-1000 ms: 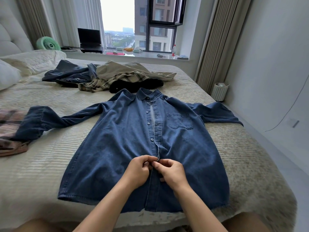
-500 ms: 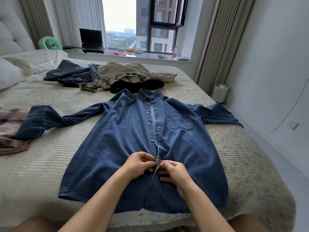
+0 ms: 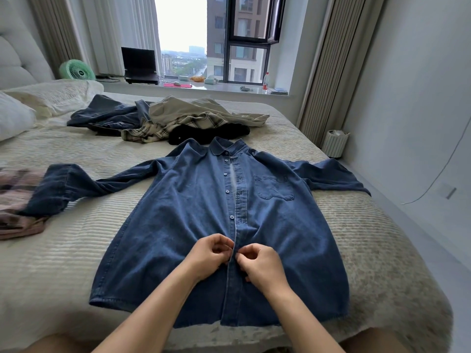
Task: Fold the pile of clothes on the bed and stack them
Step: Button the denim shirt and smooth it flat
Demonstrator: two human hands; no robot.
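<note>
Two hands: both are working at the front placket of the denim shirt (image 3: 178, 225), low on its centre line, toward 6 o'clock.
Left hand (image 3: 209, 256): fingers are curling in tight, thumb and fingertips pinching the left edge of the placket — nothing else is in its grasp.
Right hand (image 3: 260, 263): it is curling the same way, pinching the right edge of the placket, its fingertips nearly touching those of the left hand.
Arms: two bare forearms are reaching in from 6 o'clock and converging on the shirt; the wrists are lying just above the cloth.
Denim shirt: one, lying flat and face up on the bed (image 3: 63, 263), collar pointing to 12 o'clock, hem toward 6 o'clock; its two sleeves are spreading out to 9 and 3 o'clock.
Buttons: four are showing along the open upper placket; whether the one under the fingers is fastened cannot be told.
Pile of clothes (image 3: 168, 118): one heap is lying beyond the collar at 11 to 12 o'clock — dark blue, beige, plaid and black pieces are overlapping, so the count is unclear.
Folded plaid garment (image 3: 15, 200): one, sitting at 9 o'clock, with the left sleeve's cuff resting against it.
</note>
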